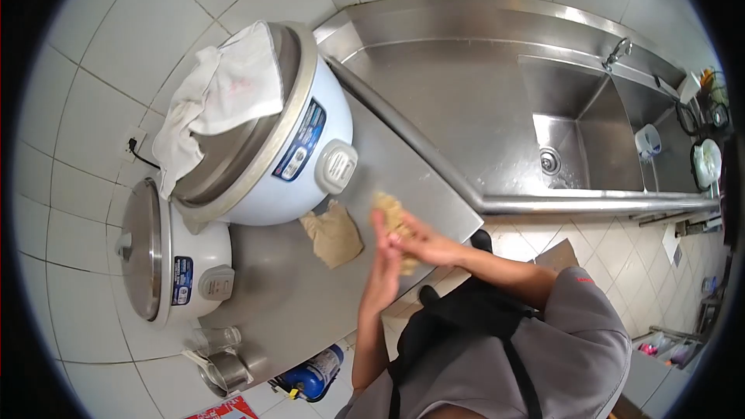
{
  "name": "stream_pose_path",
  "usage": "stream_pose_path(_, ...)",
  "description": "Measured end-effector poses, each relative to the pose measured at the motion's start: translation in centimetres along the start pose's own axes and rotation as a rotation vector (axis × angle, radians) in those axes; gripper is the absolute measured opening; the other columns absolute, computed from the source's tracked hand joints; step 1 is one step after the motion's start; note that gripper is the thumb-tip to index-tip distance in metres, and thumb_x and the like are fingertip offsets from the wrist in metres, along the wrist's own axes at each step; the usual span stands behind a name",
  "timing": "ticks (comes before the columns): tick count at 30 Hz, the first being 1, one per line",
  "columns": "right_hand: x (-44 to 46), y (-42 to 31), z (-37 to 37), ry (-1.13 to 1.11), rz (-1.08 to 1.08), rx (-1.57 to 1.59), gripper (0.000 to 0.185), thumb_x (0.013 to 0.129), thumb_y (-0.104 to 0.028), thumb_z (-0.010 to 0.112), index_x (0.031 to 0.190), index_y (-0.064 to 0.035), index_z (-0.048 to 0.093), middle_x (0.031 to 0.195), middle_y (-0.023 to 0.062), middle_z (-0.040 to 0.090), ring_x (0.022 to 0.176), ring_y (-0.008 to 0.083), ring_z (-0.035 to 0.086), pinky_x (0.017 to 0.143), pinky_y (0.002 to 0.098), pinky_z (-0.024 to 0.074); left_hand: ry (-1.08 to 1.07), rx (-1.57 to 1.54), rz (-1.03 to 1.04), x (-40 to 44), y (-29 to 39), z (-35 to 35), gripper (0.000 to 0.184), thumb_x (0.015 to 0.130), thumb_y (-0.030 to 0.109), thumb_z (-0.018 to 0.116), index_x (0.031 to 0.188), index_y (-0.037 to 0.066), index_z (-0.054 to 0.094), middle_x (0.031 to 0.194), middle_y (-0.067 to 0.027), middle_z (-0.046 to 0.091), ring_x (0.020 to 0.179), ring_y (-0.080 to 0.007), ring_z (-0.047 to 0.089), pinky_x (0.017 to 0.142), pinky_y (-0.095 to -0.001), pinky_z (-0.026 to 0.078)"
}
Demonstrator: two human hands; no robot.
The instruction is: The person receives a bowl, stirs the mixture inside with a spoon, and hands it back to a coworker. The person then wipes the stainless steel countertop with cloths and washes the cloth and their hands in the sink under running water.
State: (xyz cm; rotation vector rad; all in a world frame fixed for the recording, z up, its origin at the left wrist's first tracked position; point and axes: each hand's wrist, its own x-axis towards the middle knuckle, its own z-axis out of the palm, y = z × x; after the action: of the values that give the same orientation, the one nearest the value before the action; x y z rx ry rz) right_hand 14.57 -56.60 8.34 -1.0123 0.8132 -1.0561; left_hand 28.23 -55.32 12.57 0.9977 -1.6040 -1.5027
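Observation:
My left hand (pixel 379 270) and my right hand (pixel 425 244) are pressed together over the steel counter's edge. Between them is a crumpled tan paper towel (pixel 389 206), sticking out past the fingers at the top and below the palms. Motion blurs the fingertips a little. To the left of my hands, a folded tan paper towel (pixel 334 236) lies on the steel counter (pixel 291 295), close to the base of a large white rice cooker (pixel 260 194).
A white cloth (pixel 225 81) drapes over the large cooker's lid. Beside it stands a smaller rice cooker (pixel 186 252). A metal pot (pixel 223 372) and clear container (pixel 217 338) sit at lower left. A steel sink (pixel 574 101) with a raised rail (pixel 590 204) is at right.

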Motion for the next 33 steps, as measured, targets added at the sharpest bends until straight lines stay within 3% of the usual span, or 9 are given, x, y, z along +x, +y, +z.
stream_pose_path(4,4.7,-4.4,-11.1,0.341,-0.014,-0.128,0.031,0.091,-0.030,0.042,0.106,-0.0039,0.050,0.115,0.0130,0.048,0.099,0.0202,0.048,0.084,0.0320,0.0402,-0.078,0.265,0.002,6.2,1.6,3.7,0.058,0.093,0.037,0.030,0.137,0.003,0.011,0.144,-0.0133,0.009,0.133,-0.0244,0.006,0.106,-0.0327,0.009)
stream_pose_path(9,14.2,3.3,-18.3,0.121,-0.343,-1.035,0.026,0.090,-0.029,0.042,0.092,-0.0050,0.052,0.137,0.0208,0.024,0.111,0.0351,0.044,0.091,0.0394,0.0378,0.231,0.103,-0.150,8.0,1.0,5.1,0.058,0.093,0.043,0.024,0.134,0.002,0.024,0.138,-0.0150,0.025,0.127,-0.0267,0.026,0.102,-0.0371,0.023)
stream_pose_path(12,8.1,1.3,-19.7,-0.127,-0.131,-0.752,0.023,0.089,-0.027,0.046,0.090,-0.0062,0.054,0.142,0.0194,0.006,0.119,0.0364,0.036,0.095,0.0395,0.0345,0.316,0.089,-0.181,7.6,0.3,5.9,0.059,0.093,0.045,0.022,0.133,0.003,0.027,0.136,-0.0155,0.031,0.124,-0.0271,0.031,0.100,-0.0384,0.027)
stream_pose_path(17,-1.6,1.0,-20.7,-0.126,-0.250,-0.763,0.016,0.086,-0.021,0.052,0.085,-0.0051,0.057,0.128,0.0201,0.039,0.106,0.0355,0.048,0.083,0.0380,0.0430,0.243,0.107,-0.312,8.0,-1.2,6.2,0.063,0.092,0.048,0.021,0.134,0.003,0.024,0.135,-0.0162,0.032,0.125,-0.0274,0.030,0.100,-0.0385,0.027)
stream_pose_path(20,-4.0,-2.6,-22.3,-0.301,0.169,-0.730,0.017,0.084,-0.019,0.055,0.092,-0.0048,0.059,0.100,0.0193,0.057,0.084,0.0348,0.055,0.073,0.0372,0.0458,0.172,0.109,-0.290,9.2,-1.2,6.7,0.061,0.092,0.047,0.022,0.134,0.002,0.025,0.133,-0.0164,0.034,0.124,-0.0276,0.031,0.100,-0.0384,0.028)
stream_pose_path(22,-6.3,-1.0,-26.6,-0.363,0.040,-0.687,0.019,0.082,-0.016,0.056,0.096,-0.0032,0.058,0.088,0.0150,0.062,0.080,0.0335,0.057,0.071,0.0373,0.0456,0.123,0.110,-0.269,9.7,-0.8,6.9,0.060,0.093,0.045,0.023,0.133,0.002,0.026,0.132,-0.0165,0.035,0.124,-0.0274,0.033,0.099,-0.0380,0.029)
stream_pose_path(24,-10.3,-4.6,-32.7,-0.404,0.563,-0.889,0.016,0.077,-0.009,0.055,0.091,-0.0040,0.059,0.083,0.0154,0.061,0.078,0.0287,0.058,0.070,0.0368,0.0453,0.086,0.111,-0.239,10.2,-0.5,6.7,0.058,0.093,0.043,0.025,0.133,0.001,0.028,0.132,-0.0165,0.037,0.122,-0.0272,0.035,0.098,-0.0374,0.030)
stream_pose_path(29,-18.9,-14.4,-39.8,0.568,0.486,-1.493,0.012,0.076,-0.008,0.054,0.085,-0.0070,0.063,0.084,0.0149,0.062,0.075,0.0333,0.059,0.067,0.0390,0.0471,0.157,0.199,-0.265,10.1,-0.9,5.3,0.052,0.094,0.037,0.030,0.130,0.000,0.033,0.128,-0.0161,0.041,0.119,-0.0254,0.040,0.095,-0.0360,0.035)
stream_pose_path(33,-14.6,-13.2,-35.4,0.376,0.174,-1.302,0.014,0.078,-0.010,0.054,0.089,-0.0067,0.061,0.086,0.0184,0.060,0.079,0.0344,0.058,0.068,0.0397,0.0462,0.178,0.203,-0.236,10.1,-0.9,4.8,0.049,0.094,0.034,0.032,0.129,-0.001,0.035,0.125,-0.0158,0.045,0.116,-0.0242,0.043,0.093,-0.0350,0.037)
